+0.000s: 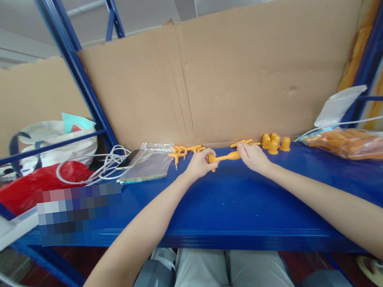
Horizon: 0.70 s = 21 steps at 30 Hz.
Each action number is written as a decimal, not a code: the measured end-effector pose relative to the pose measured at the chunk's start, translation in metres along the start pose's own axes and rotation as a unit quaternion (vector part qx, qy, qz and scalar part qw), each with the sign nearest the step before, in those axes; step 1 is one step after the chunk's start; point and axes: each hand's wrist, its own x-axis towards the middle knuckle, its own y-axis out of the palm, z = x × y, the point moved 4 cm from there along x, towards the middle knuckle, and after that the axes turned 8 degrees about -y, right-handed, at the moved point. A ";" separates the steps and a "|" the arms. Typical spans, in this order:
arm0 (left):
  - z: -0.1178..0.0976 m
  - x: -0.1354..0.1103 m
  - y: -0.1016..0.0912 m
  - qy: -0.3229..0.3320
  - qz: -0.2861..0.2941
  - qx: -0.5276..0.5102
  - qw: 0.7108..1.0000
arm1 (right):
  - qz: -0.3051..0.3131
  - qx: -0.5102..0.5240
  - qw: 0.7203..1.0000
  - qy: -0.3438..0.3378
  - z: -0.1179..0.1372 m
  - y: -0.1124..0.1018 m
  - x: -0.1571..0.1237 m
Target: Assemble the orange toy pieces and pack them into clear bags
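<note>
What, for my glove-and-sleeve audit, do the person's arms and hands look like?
No sleeves show on the left forearm or right forearm up to the picture's edge. The left hand and right hand wear no gloves; no watch or bracelet shows at either wrist. Rings: too small to tell.

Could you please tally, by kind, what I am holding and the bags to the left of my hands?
Orange part, held by left hand and right hand: 1
Clear pouch: 1
Red bag: 1
White tote bag: 1
Total: 4
</note>
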 end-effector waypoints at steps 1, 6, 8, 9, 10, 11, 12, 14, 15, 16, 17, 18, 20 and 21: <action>-0.001 0.000 0.000 0.003 -0.004 0.008 1.000 | 0.001 0.010 1.000 0.014 -0.001 0.000 0.001; -0.007 -0.002 -0.007 0.060 -0.044 0.073 0.995 | 0.074 0.200 0.967 0.139 -0.008 0.016 0.001; -0.007 -0.001 -0.008 0.068 -0.041 0.081 0.994 | 0.111 0.257 0.941 0.189 -0.008 0.022 0.000; -0.006 0.000 -0.008 0.061 -0.036 0.077 0.994 | 0.115 0.272 0.935 0.197 -0.006 0.022 0.000; -0.004 0.002 -0.007 0.047 -0.031 0.070 0.996 | 0.109 0.284 0.933 0.191 -0.005 0.020 0.000; -0.002 0.003 -0.007 0.031 -0.029 0.062 0.997 | 0.099 0.298 0.933 0.179 -0.003 0.017 0.001; 0.001 0.004 -0.007 0.014 -0.031 0.053 0.998 | 0.089 0.313 0.931 0.163 -0.002 0.013 0.002; 0.006 0.006 -0.008 -0.013 -0.043 0.038 0.998 | 0.095 0.355 0.921 0.134 -0.003 0.007 0.003; 0.008 0.007 -0.009 -0.022 -0.050 0.034 0.998 | 0.110 0.380 0.909 0.131 -0.005 0.005 0.002; 0.010 0.007 -0.010 -0.030 -0.056 0.032 0.997 | 0.129 0.404 0.896 0.129 -0.008 0.004 0.001; 0.011 0.007 -0.011 -0.037 -0.061 0.032 0.997 | 0.145 0.424 0.885 0.125 -0.010 0.004 0.000; 0.011 0.007 -0.012 -0.042 -0.064 0.034 0.997 | 0.154 0.436 0.879 0.115 -0.013 0.004 0.000; 0.011 0.006 -0.014 -0.047 -0.063 0.038 0.996 | 0.157 0.443 0.878 0.094 -0.018 0.005 0.000; 0.010 0.005 -0.014 -0.048 -0.061 0.039 0.996 | 0.156 0.442 0.879 0.085 -0.020 0.006 0.000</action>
